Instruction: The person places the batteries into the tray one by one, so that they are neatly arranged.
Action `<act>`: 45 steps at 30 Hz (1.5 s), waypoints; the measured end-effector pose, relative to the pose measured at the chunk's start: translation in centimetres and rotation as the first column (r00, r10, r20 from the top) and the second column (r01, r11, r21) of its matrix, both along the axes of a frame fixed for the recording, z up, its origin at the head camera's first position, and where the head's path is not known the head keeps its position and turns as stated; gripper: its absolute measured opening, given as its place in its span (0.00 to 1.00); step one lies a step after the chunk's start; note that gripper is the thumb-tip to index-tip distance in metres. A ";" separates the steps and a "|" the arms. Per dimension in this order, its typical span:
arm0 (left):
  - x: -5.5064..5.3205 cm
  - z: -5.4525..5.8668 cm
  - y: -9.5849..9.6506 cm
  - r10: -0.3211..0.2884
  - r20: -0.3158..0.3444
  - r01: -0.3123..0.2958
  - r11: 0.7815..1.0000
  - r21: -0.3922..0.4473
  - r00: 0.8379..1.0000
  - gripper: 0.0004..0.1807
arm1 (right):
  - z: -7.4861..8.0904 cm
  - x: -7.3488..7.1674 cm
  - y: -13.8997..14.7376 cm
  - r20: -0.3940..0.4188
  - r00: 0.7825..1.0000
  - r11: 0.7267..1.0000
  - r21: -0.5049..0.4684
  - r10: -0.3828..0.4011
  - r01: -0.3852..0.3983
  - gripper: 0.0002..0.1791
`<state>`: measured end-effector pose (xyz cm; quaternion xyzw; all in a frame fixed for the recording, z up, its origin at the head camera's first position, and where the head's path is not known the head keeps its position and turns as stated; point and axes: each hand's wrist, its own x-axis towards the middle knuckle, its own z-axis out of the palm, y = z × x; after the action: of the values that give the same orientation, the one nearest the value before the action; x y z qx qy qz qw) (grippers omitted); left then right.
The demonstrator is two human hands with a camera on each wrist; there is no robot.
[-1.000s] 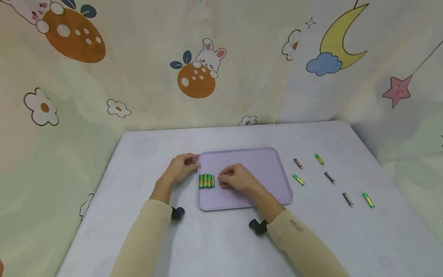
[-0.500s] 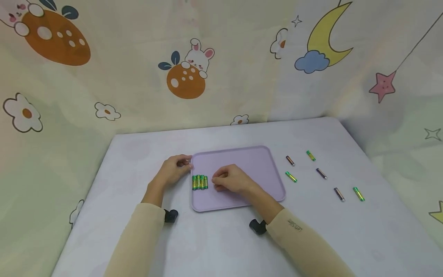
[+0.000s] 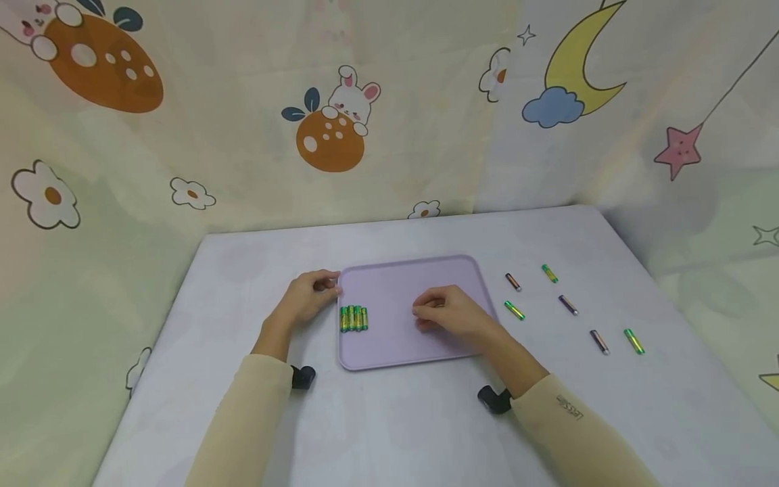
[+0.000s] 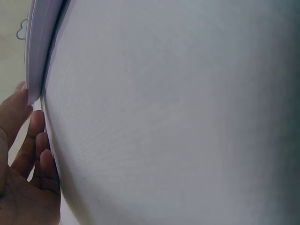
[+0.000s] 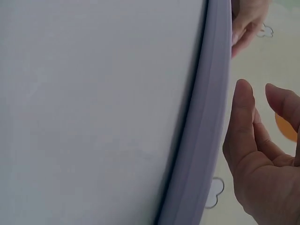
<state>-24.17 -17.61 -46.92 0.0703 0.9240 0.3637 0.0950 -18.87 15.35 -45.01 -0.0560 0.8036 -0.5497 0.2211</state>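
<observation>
My left hand (image 3: pixel 309 296) is at the left edge of the lilac tray (image 3: pixel 402 352), its thumb and fingertips at the rim. In the left wrist view the digits of this hand meet the tray's end. Several green batteries (image 3: pixel 353 318) lie side by side in a row inside the tray, along its left side. Over the right half of the tray hovers my right hand (image 3: pixel 453 312), its fingers bent. From the right wrist view, thumb and forefinger stand apart with nothing between them.
To the right of the tray, loose batteries lie scattered on the white table (image 3: pixel 389 426): some green, like this green battery (image 3: pixel 514 310), and some dark, like this dark battery (image 3: pixel 599 341). A patterned cloth (image 3: pixel 243 135) hangs behind and beside the table.
My right hand has moved right over the tray, away from the row of green batteries. The row and my left hand stay put; the head view has shifted slightly.
</observation>
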 end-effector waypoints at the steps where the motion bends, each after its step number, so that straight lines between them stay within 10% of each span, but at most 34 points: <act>1: 0.0 0.0 0.0 -0.001 -0.002 0.001 1.000 0.001 1.000 0.25 | 0.0 0.0 0.6 -0.002 1.000 1.000 -0.003 -0.003 0.003 0.13; 32: -0.2 -0.2 -0.1 0.013 0.011 -0.013 1.000 0.001 1.000 0.25 | 0.6 2.1 12.6 -0.118 0.990 0.994 0.065 -0.082 0.090 0.26; 45: -0.6 -0.1 -0.3 0.002 0.016 -0.002 1.000 -0.001 1.000 0.25 | 1.7 1.7 15.8 -0.219 0.970 0.956 0.246 -0.107 0.161 0.25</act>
<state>-24.72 -17.89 -46.99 0.0665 0.9234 0.3640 0.1020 -17.17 31.17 -43.29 -0.0275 0.8893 -0.4441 0.1054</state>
